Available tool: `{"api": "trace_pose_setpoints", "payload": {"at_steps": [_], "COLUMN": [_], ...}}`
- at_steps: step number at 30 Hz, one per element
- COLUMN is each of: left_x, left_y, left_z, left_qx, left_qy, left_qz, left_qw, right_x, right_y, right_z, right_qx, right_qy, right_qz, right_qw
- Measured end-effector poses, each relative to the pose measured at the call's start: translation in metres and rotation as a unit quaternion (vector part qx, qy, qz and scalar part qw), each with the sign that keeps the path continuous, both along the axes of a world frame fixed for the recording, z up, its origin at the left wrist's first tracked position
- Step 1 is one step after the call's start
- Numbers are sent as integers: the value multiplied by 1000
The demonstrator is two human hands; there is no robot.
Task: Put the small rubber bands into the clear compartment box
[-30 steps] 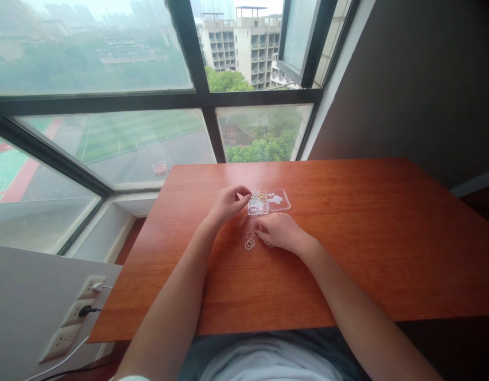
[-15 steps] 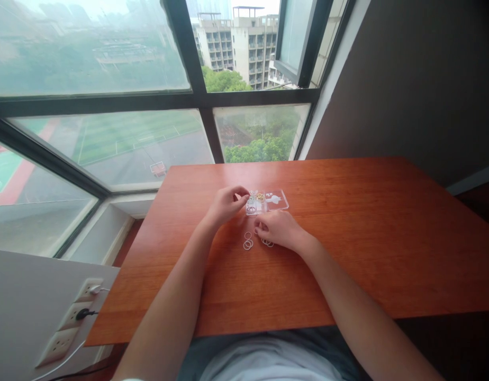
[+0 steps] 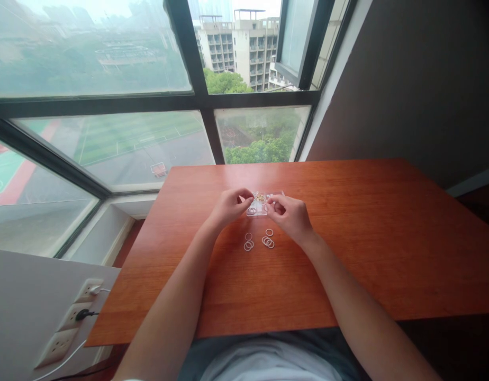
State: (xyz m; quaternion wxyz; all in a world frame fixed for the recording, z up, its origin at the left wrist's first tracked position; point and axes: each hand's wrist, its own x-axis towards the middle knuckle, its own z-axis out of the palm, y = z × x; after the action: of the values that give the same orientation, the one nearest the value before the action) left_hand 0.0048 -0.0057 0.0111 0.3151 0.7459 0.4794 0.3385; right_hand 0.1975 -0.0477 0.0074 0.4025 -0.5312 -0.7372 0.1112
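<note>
A small clear plastic box (image 3: 257,214) with its lid opened to the right lies between my hands, with yellow, pale and pinkish rings inside. At its left edge, my left hand (image 3: 233,205) is closed, thumb and fingertips gripping the rim. My right hand (image 3: 289,212) pinches a small pale ring (image 3: 265,208) over the box's right side and covers much of the lid. Nearer to me on the table are two groups of thin pale rings: the left group (image 3: 248,245) and the right group (image 3: 268,242), each with a single ring just above overlapping ones.
The reddish-brown wooden table (image 3: 359,248) reaches far to the right. Large dark-framed windows (image 3: 264,98) stand behind it, with a grey wall (image 3: 407,84) at right. Sockets with plugs (image 3: 83,314) are on the low wall at left.
My right hand has moved up and away from the right group of rings to the box, with a ring in its fingers. My left hand stays at the box's left edge.
</note>
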Motion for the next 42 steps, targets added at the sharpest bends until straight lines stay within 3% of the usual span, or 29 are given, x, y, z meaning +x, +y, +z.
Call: {"api": "trace_pose_setpoints", "payload": {"at_steps": [9,14,21,28,42], "left_x": [10,14,12,2,-9], "left_y": [-7,-9,-8,-4,2], "left_z": [6,9,6,6,0], "left_qx": [-94,-106,-74,-21,35], "left_qy": [-71,-95,-67,-2,77], "left_qz": [-120,-143,-123,-55,3], "left_qw": [986,980,987,998,996], "right_x": [-1,-2,-1,0,0], "right_y": [-1,-1,-1,0,-1], "right_z": [-1,-2,-2,-3,-3], "right_qx": [9,16,18,21,8], "right_qy": [-30,-49,-54,-54,-56], "right_qz": [-24,-22,-10,-7,-2], "right_qw": [999,998,998,998,998]}}
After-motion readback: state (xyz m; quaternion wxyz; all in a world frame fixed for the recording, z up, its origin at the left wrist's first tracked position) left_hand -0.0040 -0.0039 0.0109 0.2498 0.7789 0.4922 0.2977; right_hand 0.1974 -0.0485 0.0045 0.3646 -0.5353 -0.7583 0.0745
